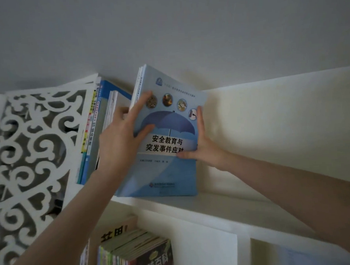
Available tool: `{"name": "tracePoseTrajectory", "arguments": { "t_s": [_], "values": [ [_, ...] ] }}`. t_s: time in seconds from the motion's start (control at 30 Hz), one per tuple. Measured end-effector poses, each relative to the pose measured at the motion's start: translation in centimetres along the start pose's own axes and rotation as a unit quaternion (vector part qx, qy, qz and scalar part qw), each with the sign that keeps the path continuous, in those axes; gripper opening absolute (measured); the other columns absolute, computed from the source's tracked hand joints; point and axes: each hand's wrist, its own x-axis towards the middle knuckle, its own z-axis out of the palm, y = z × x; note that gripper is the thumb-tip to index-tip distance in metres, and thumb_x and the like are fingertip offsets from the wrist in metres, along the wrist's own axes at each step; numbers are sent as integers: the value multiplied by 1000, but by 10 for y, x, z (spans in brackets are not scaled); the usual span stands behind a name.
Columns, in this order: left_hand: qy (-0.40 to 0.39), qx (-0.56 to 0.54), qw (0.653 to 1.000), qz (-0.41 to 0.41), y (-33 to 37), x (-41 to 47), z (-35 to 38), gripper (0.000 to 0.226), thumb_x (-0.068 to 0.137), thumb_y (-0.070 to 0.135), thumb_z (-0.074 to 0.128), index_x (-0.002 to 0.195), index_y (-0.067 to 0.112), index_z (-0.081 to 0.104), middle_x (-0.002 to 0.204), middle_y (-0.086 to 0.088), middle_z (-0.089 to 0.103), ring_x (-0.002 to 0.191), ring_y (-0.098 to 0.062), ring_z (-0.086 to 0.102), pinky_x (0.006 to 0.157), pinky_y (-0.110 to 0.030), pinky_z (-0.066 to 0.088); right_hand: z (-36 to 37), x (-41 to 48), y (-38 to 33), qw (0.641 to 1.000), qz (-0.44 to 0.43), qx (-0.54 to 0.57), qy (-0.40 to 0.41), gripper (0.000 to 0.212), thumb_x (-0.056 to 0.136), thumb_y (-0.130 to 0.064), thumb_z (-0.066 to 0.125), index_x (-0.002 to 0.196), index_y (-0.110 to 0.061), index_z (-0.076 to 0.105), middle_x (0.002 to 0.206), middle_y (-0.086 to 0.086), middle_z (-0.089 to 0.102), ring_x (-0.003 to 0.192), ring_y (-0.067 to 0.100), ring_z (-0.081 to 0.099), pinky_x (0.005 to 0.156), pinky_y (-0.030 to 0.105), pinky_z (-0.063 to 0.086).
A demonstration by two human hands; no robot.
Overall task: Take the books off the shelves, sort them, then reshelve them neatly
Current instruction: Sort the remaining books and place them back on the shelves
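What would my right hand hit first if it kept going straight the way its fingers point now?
Probably the pale wall behind the top shelf: your right hand points up along the right edge of the blue umbrella book, though depth is unclear.

Held both bare forearms raised and converging. Gripped blue book (pixel 164 174) with left hand (pixel 119 142): thumb and forefinger spread flat on cover, other fingers past its left edge. Pinched right edge with right hand (pixel 201 149), thumb across cover.
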Motion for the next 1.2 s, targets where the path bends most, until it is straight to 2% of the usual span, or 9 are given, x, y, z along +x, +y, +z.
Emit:
{"name": "tracePoseTrajectory", "arguments": {
  "t_s": [0.2, 0.3, 0.43, 0.57, 0.67, 0.8, 0.93, 1.03, 1.2],
  "values": [
    [61, -5, 998, -31, -22, 2, 32, 57, 93, 32, 56, 144, 40, 33, 106, -11, 50, 73, -14, 48, 58, -26, 36, 19, 6, 18, 988, 71, -73, -119, 145, 64, 1, 85, 144, -37, -30, 149, -16, 14, 140, 10, 25, 110, 38, 37],
    [83, 0, 996, -31, -32, 1, 44, 57, 93, 28, 57, 144, 39, 34, 102, -11, 48, 75, -14, 47, 60, -27, 39, 44, -1, 33, 973, 98, -138, -159, 137, 69, -1, 83, 143, -33, -29, 150, -3, 14, 141, 19, 24, 109, 39, 36],
    [68, 16, 992, -105, -47, 5, 56, 59, 95, 27, 54, 146, 41, 28, 110, -14, 48, 91, -24, 52, 79, -37, 48, 61, 9, 40, 953, 130, -245, -118, 127, 71, -22, 84, 147, -43, -15, 123, 6, 27, 114, 32, 48, 83, 29, 45],
    [90, 101, 987, -90, -51, 2, 62, 61, 94, 23, 57, 147, 35, 29, 144, -22, 31, 131, -38, 31, 105, -48, 29, 67, 14, 53, 955, 139, -220, -142, 117, 74, -17, 82, 151, -38, -3, 113, 9, 45, 75, 15, 52, 52, 19, 49],
    [81, 87, 991, -67, -54, -8, 58, 68, 91, 28, 59, 149, 34, 24, 157, -19, 1, 144, -40, -5, 113, -51, 3, 68, 14, 57, 959, 147, -202, -136, 114, 74, -13, 82, 152, -36, 1, 97, 1, 50, 69, 8, 52, 57, 18, 49],
    [-84, 52, 992, -81, -54, -46, 48, 103, 84, 44, 63, 138, 46, -25, 154, -3, -29, 140, -29, -30, 111, -55, -6, 69, 12, 57, 960, 148, -201, -126, 113, 74, -10, 81, 153, -30, 4, 86, -13, 47, 67, -2, 50, 55, 5, 42],
    [-120, 21, 988, -100, -61, -59, 47, 122, 76, 28, 76, 136, 47, -29, 152, 0, -33, 137, -27, -36, 111, -60, -5, 70, 9, 52, 965, 139, -196, -105, 104, 74, -6, 81, 151, -29, 15, 89, -13, 52, 64, -1, 55, 55, 6, 43],
    [-129, 3, 985, -115, -63, -53, 52, 121, 76, 20, 75, 136, 44, -28, 153, -5, -32, 133, -24, -39, 109, -58, -13, 79, 7, 48, 953, 134, -253, -93, 97, 77, -18, 79, 151, -22, 16, 123, 11, 54, 99, 24, 59, 77, 19, 43],
    [-146, -21, 979, -140, -67, -48, 50, 123, 75, 25, 75, 135, 30, -33, 154, -7, -29, 140, -28, -30, 111, -54, -14, 82, 8, 44, 942, 139, -286, -104, 98, 79, -28, 78, 152, -23, 13, 133, 17, 43, 117, 33, 53, 92, 28, 41]
  ]
}}
